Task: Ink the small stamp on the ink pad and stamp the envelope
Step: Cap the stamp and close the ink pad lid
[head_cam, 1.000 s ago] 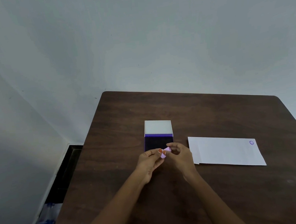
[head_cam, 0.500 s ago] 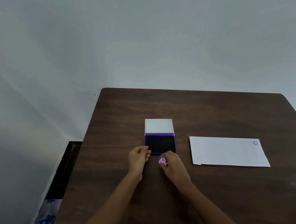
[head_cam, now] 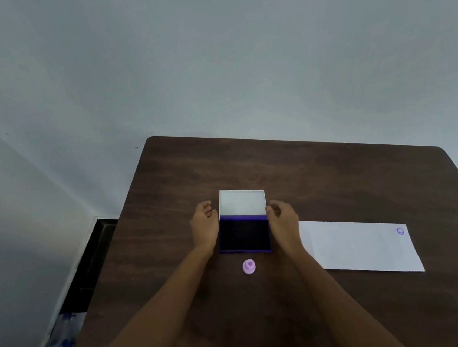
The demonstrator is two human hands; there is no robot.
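hands are flanking the ink pad (head_cam: 244, 236) near the middle of the bench (head_cam: 336, 179) — the left hand (head_cam: 203, 227) is resting against the pad's left side, the right hand (head_cam: 282, 220) against its right side, both loosely curled with fingers reaching toward the raised white lid (head_cam: 241, 202). neither is holding anything; the right fingertips (head_cam: 268, 209) are sitting at the lid's hinge corner, while whether the left is actually touching the lid is hard to say.

the small stamp (head_cam: 249, 266) is standing free on the bench just in front of the pad, toward the near edge, apart from both hands. the envelope (head_cam: 360, 247) is lying flat toward the right edge, and a purple mark (head_cam: 400, 231) is already showing at its far right corner, so the stamping itself looks done.

judging from this, the step in hand is closing the pad. doing it well means taking the lid by both side edges evenly, folding it toward the near edge in one smooth arc, and keeping fingertips off the dark inked surface — ink there would transfer to skin and then to the envelope. the base is light and may slide, so one hand should be pinning it while the other is lowering the lid. the stamp is sitting close to the pad's front edge, so wrists should be staying clear of it.
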